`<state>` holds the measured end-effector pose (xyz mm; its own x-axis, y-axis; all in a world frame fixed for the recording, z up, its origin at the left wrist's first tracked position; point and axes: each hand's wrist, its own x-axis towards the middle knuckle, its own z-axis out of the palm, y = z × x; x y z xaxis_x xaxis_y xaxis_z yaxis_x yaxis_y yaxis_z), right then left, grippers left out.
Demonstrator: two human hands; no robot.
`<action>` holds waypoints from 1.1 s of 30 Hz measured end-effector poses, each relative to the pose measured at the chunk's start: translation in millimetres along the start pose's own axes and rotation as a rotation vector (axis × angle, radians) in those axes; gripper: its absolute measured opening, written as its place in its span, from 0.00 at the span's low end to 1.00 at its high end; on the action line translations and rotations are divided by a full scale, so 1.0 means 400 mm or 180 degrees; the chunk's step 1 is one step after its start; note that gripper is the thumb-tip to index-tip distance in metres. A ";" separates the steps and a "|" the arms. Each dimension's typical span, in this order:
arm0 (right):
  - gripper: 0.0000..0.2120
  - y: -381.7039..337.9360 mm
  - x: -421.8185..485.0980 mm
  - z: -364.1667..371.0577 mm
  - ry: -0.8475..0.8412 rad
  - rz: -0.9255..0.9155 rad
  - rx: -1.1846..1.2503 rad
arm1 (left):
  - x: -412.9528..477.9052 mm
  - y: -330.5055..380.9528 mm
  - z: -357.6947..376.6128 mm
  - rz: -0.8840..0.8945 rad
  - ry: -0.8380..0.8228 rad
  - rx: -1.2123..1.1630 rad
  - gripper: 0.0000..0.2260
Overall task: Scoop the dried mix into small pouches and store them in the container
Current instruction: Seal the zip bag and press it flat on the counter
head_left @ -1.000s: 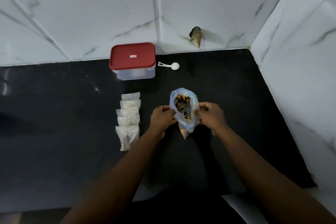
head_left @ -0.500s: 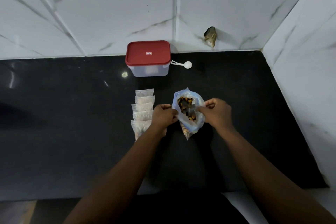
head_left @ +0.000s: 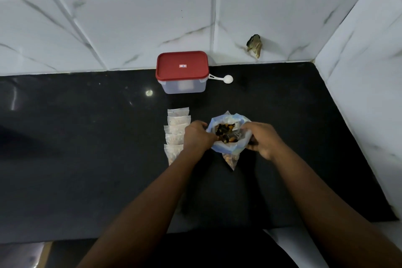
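A clear plastic bag of dried mix (head_left: 231, 137) with a bluish rim stands open on the black counter (head_left: 87, 159). My left hand (head_left: 196, 136) pinches its left rim and my right hand (head_left: 262, 139) pinches its right rim, spreading the mouth. Dark and orange pieces show inside. A column of several small clear pouches (head_left: 176, 130) lies just left of my left hand, partly hidden by it. The clear container with a red lid (head_left: 182, 70) sits shut at the back by the wall. A white scoop (head_left: 224, 79) lies to its right.
White marble-look tiled walls (head_left: 130, 17) close the back and the right side. A dark broken patch (head_left: 255, 45) marks the back wall above the counter. The counter's front edge runs near the bottom of the view.
Both hands stay on the bag's rim and have pulled its mouth a little wider. The view has shifted, so everything sits further right in the frame.
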<state>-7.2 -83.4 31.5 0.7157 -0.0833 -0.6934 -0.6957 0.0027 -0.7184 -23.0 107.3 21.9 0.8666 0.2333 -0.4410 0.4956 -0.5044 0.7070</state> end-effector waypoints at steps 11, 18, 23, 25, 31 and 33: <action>0.12 0.000 -0.013 -0.038 -0.0662 0.0251 0.0585 | -0.004 0.008 -0.031 -0.1022 -0.0769 -0.1947 0.10; 0.08 -0.005 0.000 -0.032 -0.0073 -0.0437 -0.0475 | 0.004 0.000 -0.038 -0.0441 -0.0419 -0.1047 0.03; 0.05 0.015 0.005 -0.032 0.1086 -0.1586 -0.2146 | 0.010 -0.012 -0.038 0.0346 0.0264 0.0209 0.07; 0.06 0.028 0.009 -0.024 0.1364 -0.1932 -0.2499 | 0.004 -0.010 -0.031 0.0437 0.0366 0.0448 0.08; 0.04 0.023 0.007 -0.015 0.1053 -0.1480 -0.2199 | 0.004 0.006 -0.018 0.0337 -0.0077 0.0114 0.05; 0.05 0.007 -0.008 -0.020 0.0626 -0.1064 -0.1785 | 0.007 0.014 -0.027 0.0184 -0.0376 -0.0242 0.03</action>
<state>-11.9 -91.0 32.0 0.9101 -0.1695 -0.3781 -0.4038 -0.5671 -0.7178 -17.3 114.1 30.7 0.8833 0.1039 -0.4571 0.4518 -0.4487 0.7711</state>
